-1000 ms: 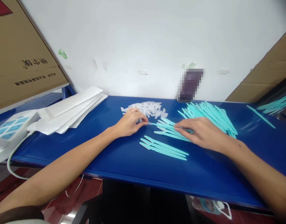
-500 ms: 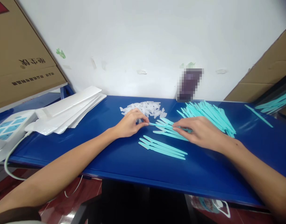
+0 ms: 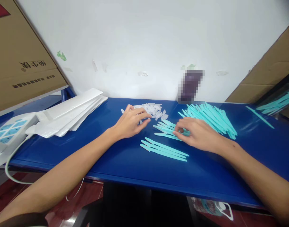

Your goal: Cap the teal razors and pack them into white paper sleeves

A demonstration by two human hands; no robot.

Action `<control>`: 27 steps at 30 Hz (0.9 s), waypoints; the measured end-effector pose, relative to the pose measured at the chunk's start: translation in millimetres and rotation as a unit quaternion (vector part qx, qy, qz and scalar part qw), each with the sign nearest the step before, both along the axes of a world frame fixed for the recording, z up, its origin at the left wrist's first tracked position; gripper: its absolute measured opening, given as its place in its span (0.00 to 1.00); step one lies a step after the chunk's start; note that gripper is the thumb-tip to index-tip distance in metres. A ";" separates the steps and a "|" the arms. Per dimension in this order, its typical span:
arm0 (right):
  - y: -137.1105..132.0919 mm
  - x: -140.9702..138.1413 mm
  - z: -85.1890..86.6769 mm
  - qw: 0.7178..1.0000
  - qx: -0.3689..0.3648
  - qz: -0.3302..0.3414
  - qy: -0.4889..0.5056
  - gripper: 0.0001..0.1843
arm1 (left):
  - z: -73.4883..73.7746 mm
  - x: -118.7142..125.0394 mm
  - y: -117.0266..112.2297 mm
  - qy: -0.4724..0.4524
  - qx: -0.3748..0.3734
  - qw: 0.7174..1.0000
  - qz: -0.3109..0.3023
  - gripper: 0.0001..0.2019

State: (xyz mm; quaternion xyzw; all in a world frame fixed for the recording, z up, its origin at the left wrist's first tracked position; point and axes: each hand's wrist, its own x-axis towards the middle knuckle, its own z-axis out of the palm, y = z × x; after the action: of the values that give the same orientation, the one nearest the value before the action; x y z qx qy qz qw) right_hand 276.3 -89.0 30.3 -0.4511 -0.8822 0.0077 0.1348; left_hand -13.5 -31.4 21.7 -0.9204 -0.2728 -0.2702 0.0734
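Observation:
Over the near side of a pile of small translucent white blade caps point(image 3: 155, 110), my left hand point(image 3: 132, 121) is open, thumb and fingers apart with nothing between them. My right hand point(image 3: 194, 132) hovers at the handles of a loose group of turquoise eyebrow razors point(image 3: 164, 127). Its fingers are curled but apart, partly hiding those handles. Closer to me, a row of three eyebrow razors point(image 3: 163, 149) lies side by side, blade ends to the left. Behind my right hand is a big heap of the same razors point(image 3: 212, 118).
White plastic mailer bags point(image 3: 71, 110) lie on the blue table point(image 3: 106, 164) at left, beside a white power strip point(image 3: 12, 130). A cardboard box point(image 3: 24, 63) stands behind them. One razor point(image 3: 260, 116) lies far right, near a bag of more razors point(image 3: 280, 102).
The razor stretched between both hands has been let go and rests with the loose group. My left hand has opened and moved slightly left; the right hand's fingers have parted.

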 end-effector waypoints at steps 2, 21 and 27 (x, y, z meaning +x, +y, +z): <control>-1.7 -0.7 1.5 1.000 0.011 -0.013 0.003 0.12 | 3.4 -10.0 5.9 0.024 0.002 0.998 0.051 0.12; -15.3 -14.5 9.4 0.986 -0.160 0.040 0.031 0.07 | 0.8 -14.0 11.0 0.115 -0.073 0.990 0.022 0.12; -11.3 -7.8 13.3 0.997 -0.072 0.014 0.037 0.08 | -3.9 -8.7 7.1 0.091 -0.162 0.983 -0.010 0.12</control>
State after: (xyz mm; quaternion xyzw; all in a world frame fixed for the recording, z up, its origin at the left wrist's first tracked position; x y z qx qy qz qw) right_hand 268.5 -100.3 43.6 -0.4463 -0.8801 0.0901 0.1348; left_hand -22.2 -24.3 17.8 -0.9435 -0.2962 -0.1381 -0.0549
